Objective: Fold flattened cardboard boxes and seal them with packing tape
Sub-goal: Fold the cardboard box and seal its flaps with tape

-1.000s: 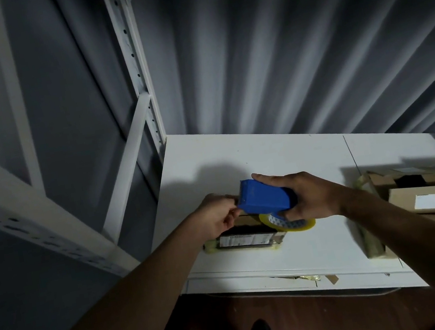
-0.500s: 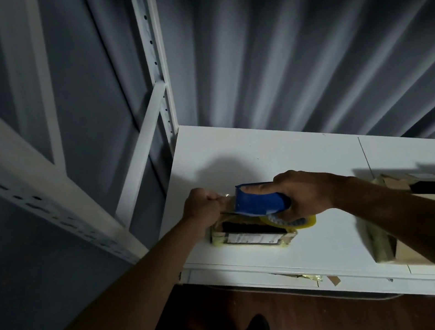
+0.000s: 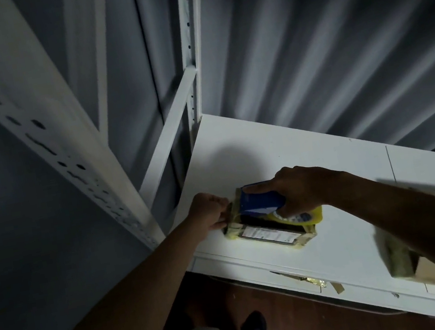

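We are taping a small box (image 3: 269, 232) that is lying on the white worktop (image 3: 280, 148), just below the centre of the frame and near the worktop's front edge. Our right hand (image 3: 299, 189) is gripping the blue tape dispenser (image 3: 260, 201), its grip clenched round the body with the forefinger lying along the top; the yellow tape roll (image 3: 304, 216) is showing beneath the palm. Our left hand (image 3: 209, 209) is pinching the box's left end, apparently pressing the tape end down there, though the fingertips are too dim to read clearly. The box's long axis is running from centre-left toward lower right, roughly parallel to the worktop's front edge, with its labelled side facing us. We are judging that the tape could wrinkle or wander off the seam if the dispenser is pulled at an angle to that axis. The light box could also slide or lift if the left pinch loosens. Sitting close to the edge, it could be dragged off the worktop by a hard pull.
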